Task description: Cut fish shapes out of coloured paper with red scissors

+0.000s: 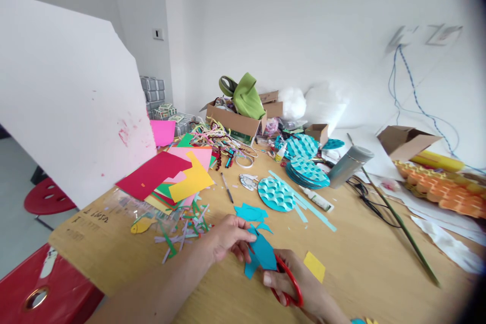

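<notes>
My left hand (232, 239) pinches a piece of blue paper (263, 250) at its upper left edge. In my right hand (290, 278) are red-handled scissors (295, 288), fingers through the loops; their blades are hidden at the paper's lower edge. More blue paper offcuts (250, 212) lie just beyond my left hand. Farther back rests a round blue disc with wavy paper strips (276, 194). A small yellow paper piece (314, 266) is to the right of the scissors.
Coloured paper sheets (152, 174) and thin paper scraps (190, 228) cover the left side. A pen (227, 187), a glue bottle (317, 199), a grey tumbler (349, 166) and a long green stem (402, 228) lie around. A cardboard box (235, 120) stands behind.
</notes>
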Available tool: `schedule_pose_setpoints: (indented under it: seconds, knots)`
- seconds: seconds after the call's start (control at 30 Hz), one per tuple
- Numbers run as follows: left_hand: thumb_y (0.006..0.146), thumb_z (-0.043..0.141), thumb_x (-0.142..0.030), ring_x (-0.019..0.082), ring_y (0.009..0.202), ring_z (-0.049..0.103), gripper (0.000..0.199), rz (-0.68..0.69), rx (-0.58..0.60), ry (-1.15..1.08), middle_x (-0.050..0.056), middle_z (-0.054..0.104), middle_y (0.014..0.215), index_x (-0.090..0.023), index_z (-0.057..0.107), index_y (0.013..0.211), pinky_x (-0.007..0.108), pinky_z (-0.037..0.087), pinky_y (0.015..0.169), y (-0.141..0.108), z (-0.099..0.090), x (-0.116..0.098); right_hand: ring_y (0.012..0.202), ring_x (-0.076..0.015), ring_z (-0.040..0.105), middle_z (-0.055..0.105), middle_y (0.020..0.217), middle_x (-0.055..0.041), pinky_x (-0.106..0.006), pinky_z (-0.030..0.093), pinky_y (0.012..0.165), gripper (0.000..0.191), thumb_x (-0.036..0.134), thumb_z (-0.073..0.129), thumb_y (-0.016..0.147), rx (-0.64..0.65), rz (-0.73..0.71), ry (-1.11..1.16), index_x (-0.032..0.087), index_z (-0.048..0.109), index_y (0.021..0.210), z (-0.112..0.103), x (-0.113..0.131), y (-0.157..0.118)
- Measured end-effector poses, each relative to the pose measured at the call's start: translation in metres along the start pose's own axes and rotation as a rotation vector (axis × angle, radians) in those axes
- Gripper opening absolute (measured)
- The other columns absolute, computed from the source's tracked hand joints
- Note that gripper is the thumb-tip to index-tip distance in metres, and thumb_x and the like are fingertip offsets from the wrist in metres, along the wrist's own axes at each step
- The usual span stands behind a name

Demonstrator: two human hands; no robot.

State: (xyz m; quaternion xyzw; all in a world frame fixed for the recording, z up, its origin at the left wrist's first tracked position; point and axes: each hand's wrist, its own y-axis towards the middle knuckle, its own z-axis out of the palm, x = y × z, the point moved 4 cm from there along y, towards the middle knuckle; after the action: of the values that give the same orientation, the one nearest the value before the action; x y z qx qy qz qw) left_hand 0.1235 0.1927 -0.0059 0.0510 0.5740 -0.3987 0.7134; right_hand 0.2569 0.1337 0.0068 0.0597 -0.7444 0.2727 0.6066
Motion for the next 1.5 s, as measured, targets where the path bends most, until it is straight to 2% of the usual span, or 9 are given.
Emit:
schedule_pose_setpoints:
  seconds: [0.23,0.43,0.53,0.73,1.0,1.27,1.5]
  knots:
    - [0.054,0.071,-0.038,0.012,0.042,0.056,0.036,0.001,0.017,0.003,0.003,0.064,0.061,-0.012,0.059,0.075,0.018,0.031,0.036,0.0,-0.0005,-0.0014,0.032,-0.0039,0.034,0.044,0.039,0.0068,-0.016,0.023,0.035,0.045,0.055,0.071,0.061,-0.02,0.0,-0.011,0.018,0.046,0.06,-0.0012,-0.0015,0.0]
    - [0.055,0.071,-0.038,0.006,0.037,0.048,0.035,0.005,-0.121,0.008,-0.004,0.056,0.051,-0.015,0.055,0.076,0.018,0.018,0.034,0.0009,-0.0063,-0.0007,0.033,-0.0044,0.035,0.043,0.04,0.007,-0.017,0.024,0.035,0.048,0.06,0.068,0.061,-0.036,0.002,-0.001,0.017,0.047,0.062,-0.0008,0.0002,0.0008]
    - [0.056,0.07,-0.038,0.005,0.034,0.042,0.033,0.006,-0.153,0.029,-0.007,0.05,0.046,-0.016,0.053,0.072,0.019,0.014,0.034,0.0013,-0.008,-0.0004,0.033,-0.0047,0.036,0.043,0.041,0.007,-0.017,0.025,0.035,0.048,0.061,0.067,0.061,-0.039,0.008,-0.014,0.017,0.047,0.061,-0.001,-0.0013,0.0015]
    - [0.055,0.069,-0.037,0.005,0.033,0.038,0.03,0.003,-0.147,0.084,-0.008,0.047,0.043,-0.017,0.051,0.068,0.02,0.013,0.035,0.0001,-0.0083,-0.0014,0.037,-0.0058,0.041,0.044,0.048,0.0067,-0.017,0.03,0.036,0.042,0.052,0.073,0.061,0.011,-0.001,0.022,0.017,0.05,0.065,-0.0004,-0.0063,0.0032]
    - [0.051,0.073,-0.038,0.004,0.033,0.037,0.035,-0.016,-0.13,0.092,-0.008,0.049,0.046,-0.016,0.052,0.068,0.021,0.012,0.039,-0.0021,-0.0088,-0.0052,0.034,-0.0049,0.038,0.042,0.044,0.0079,-0.016,0.028,0.035,0.039,0.048,0.073,0.062,-0.006,0.018,-0.002,0.016,0.05,0.064,-0.0021,-0.0091,0.0016]
    - [0.051,0.074,-0.034,0.005,0.042,0.042,0.039,-0.025,-0.078,-0.018,-0.007,0.051,0.055,-0.017,0.056,0.081,0.02,0.014,0.04,-0.0001,-0.0063,-0.0006,0.036,-0.0043,0.037,0.038,0.048,0.0084,-0.016,0.028,0.036,0.046,0.055,0.073,0.059,-0.019,-0.028,0.031,0.017,0.049,0.063,-0.0018,-0.0035,0.0027]
    - [0.051,0.073,-0.038,0.004,0.039,0.032,0.036,0.011,-0.136,-0.008,-0.007,0.045,0.048,-0.016,0.054,0.071,0.021,0.01,0.04,0.0033,-0.009,0.001,0.035,-0.0047,0.038,0.041,0.045,0.0074,-0.017,0.027,0.035,0.052,0.065,0.068,0.06,-0.038,-0.031,0.007,0.017,0.047,0.062,-0.0016,-0.0029,0.0029]
